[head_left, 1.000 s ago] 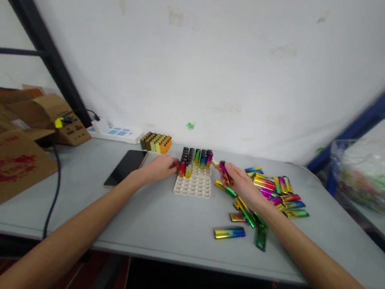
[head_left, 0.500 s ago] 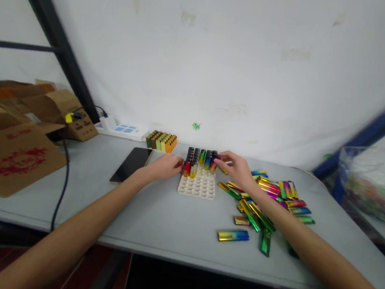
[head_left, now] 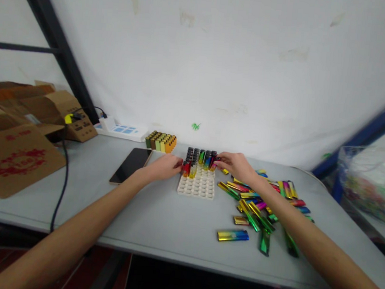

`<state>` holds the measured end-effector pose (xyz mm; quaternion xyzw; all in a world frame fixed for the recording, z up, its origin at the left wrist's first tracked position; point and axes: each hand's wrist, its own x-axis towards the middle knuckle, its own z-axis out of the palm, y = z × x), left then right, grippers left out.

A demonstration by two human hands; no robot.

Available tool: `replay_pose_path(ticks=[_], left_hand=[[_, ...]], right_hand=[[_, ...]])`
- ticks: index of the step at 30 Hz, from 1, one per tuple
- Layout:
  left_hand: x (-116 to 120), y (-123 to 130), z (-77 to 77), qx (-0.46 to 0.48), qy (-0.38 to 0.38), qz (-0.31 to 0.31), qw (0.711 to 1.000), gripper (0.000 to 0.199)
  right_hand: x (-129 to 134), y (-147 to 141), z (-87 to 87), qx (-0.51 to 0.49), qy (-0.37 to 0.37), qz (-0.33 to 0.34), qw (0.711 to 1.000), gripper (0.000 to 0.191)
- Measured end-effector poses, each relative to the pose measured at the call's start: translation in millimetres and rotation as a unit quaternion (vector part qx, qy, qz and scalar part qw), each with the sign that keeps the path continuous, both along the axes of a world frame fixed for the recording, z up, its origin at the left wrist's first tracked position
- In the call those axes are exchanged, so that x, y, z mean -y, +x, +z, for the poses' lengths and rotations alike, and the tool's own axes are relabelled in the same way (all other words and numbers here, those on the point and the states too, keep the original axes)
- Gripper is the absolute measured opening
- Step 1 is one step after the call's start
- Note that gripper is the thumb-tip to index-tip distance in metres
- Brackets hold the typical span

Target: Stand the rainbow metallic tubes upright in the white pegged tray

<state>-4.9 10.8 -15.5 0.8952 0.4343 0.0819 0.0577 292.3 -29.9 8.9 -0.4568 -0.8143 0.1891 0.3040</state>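
A white tray (head_left: 197, 188) with rows of holes lies on the table, its front holes bare. Colourful lighters with dark tops stand upright in its back rows, among them a red lighter (head_left: 186, 168) at the left and a green lighter (head_left: 201, 156). My left hand (head_left: 166, 166) is at the tray's left edge beside the red lighter, fingers curled together; what they grip is hidden. At the right edge, my right hand (head_left: 236, 165) pinches a reddish-yellow lighter (head_left: 213, 167) standing at the tray's right column. Shiny loose lighters (head_left: 252, 216) lie in a pile below my right forearm.
A black phone (head_left: 131, 166) lies left of the tray. Behind it are a block of yellow and green lighters (head_left: 161, 141) and a white power strip (head_left: 125, 131). Cardboard boxes (head_left: 24, 155) and a hanging black cable (head_left: 65, 182) are at left, a clear plastic bag (head_left: 372, 184) at right.
My right hand has shifted slightly at the tray's right edge, and its forearm has moved a little, showing more of the pile. My left hand has stayed in place.
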Motion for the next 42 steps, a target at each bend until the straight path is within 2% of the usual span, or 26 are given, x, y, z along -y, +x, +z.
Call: replay_pose_path(ticks=[2,9,14,21,25,29,35,38,42], left_hand=[[-1,0,-0.7,-0.002,0.001,0.002,1.0,0.021],[-3,-1,-3.6,-0.001,0.006,-0.01,1.0,0.023],[0,-1,-0.8,0.006,0.0,-0.003,1.0,0.02],[2,1,2.4,0.0,-0.005,0.004,1.0,0.019],[0,0,1.1,-0.002,-0.004,-0.001,1.0,0.02],[1,0,2.0,-0.009,-0.004,0.002,1.0,0.021],[2,1,3.8,-0.001,-0.012,-0.001,1.0,0.021],[2,1,4.2,0.002,-0.016,-0.004,1.0,0.022],[2,1,4.6,0.004,-0.021,-0.005,1.0,0.021]], right_hand=[[-2,-1,1.9,0.008,-0.001,0.016,1.0,0.022],[-4,-10,7.6,0.052,0.025,-0.023,0.998,0.027],[16,1,10.8,0.078,-0.007,-0.033,0.996,0.032],[61,33,-4.5,0.151,-0.045,-0.018,0.987,0.033],[69,40,-14.6,0.186,-0.051,-0.023,0.981,0.023],[69,36,-15.2,0.184,-0.054,-0.015,0.981,0.019],[64,38,-13.9,0.105,-0.036,-0.018,0.994,0.028],[59,40,-17.8,0.001,-0.07,-0.058,0.996,0.033],[53,37,-22.2,-0.167,-0.104,-0.084,0.977,0.04]])
